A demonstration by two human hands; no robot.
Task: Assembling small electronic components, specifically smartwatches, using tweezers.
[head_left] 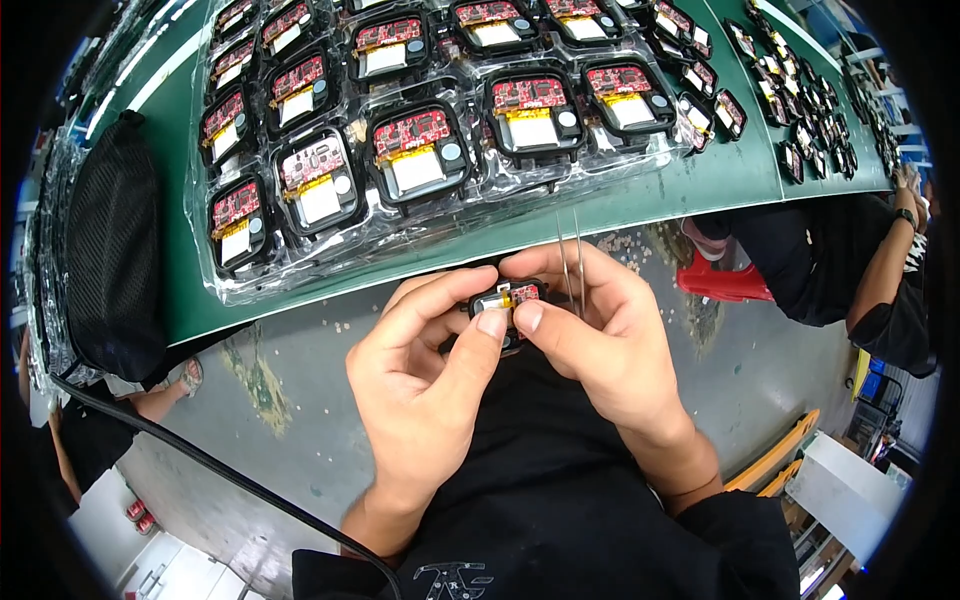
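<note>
Black-cased module (526, 292) sits near, pinched by the fingertips of left hand (428, 365) and right hand (612, 345), the latter also holding tweezers (564, 260); uneven thumb pressure could crease its yellow strip (508, 298), or a slip drop it short of the green table (200, 312) beyond

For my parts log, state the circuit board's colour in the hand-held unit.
The circuit board is red, seen best in the head view.

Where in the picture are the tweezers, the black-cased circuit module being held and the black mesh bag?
Tweezers (580, 262), head view: on one thin metal prong.
Black-cased circuit module (525, 293), head view: on its red circuit board.
Black mesh bag (115, 245), head view: middle of its visible side.
</note>
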